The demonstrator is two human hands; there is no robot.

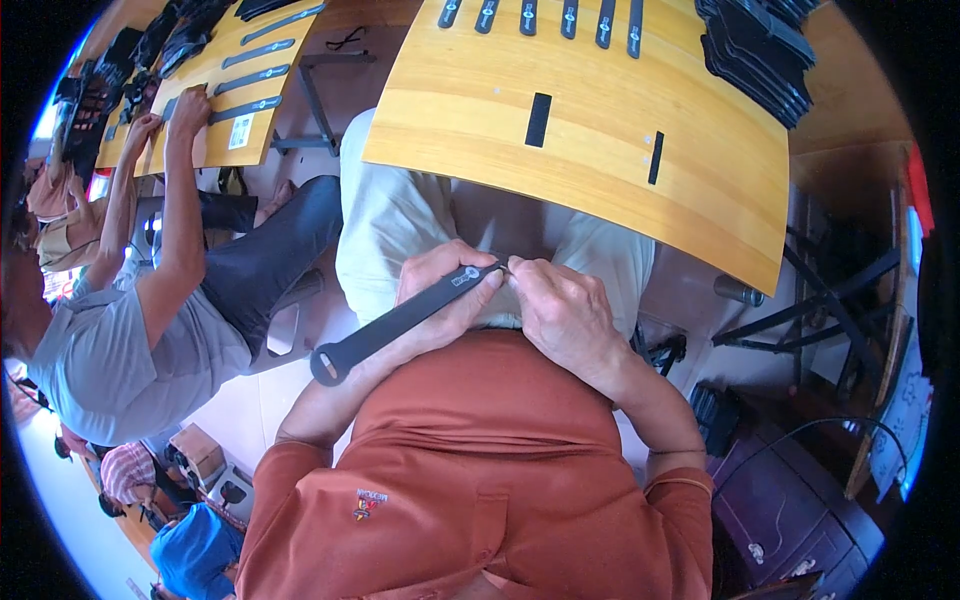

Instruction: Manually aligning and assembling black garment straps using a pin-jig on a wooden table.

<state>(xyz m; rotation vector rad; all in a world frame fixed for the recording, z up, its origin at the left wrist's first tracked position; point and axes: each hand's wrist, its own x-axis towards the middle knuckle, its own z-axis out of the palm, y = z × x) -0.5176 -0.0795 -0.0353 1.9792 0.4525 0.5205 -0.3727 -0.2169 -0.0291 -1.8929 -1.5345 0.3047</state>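
A dark grey strap (385, 332) with a rounded, slotted end and a small white print lies slantwise above my lap. My left hand (455, 318) is closed round it, thumb on top near the narrow end, while the slotted end sticks out to the lower left. At the narrow end, the fingertips of my right hand (567, 312) are pinched together on the strap. Whatever small detail lies between those fingertips is hidden. Both hands are off the table, between my belly and its near edge.
On the wooden table (450, 110) lie a short black strip (538, 120) and a narrower one (656, 158). Beyond are a row of straps (569, 18) and a stack of black pieces (758, 60). At left, a co-worker's hands (188, 112) handle straps on another table (205, 148).
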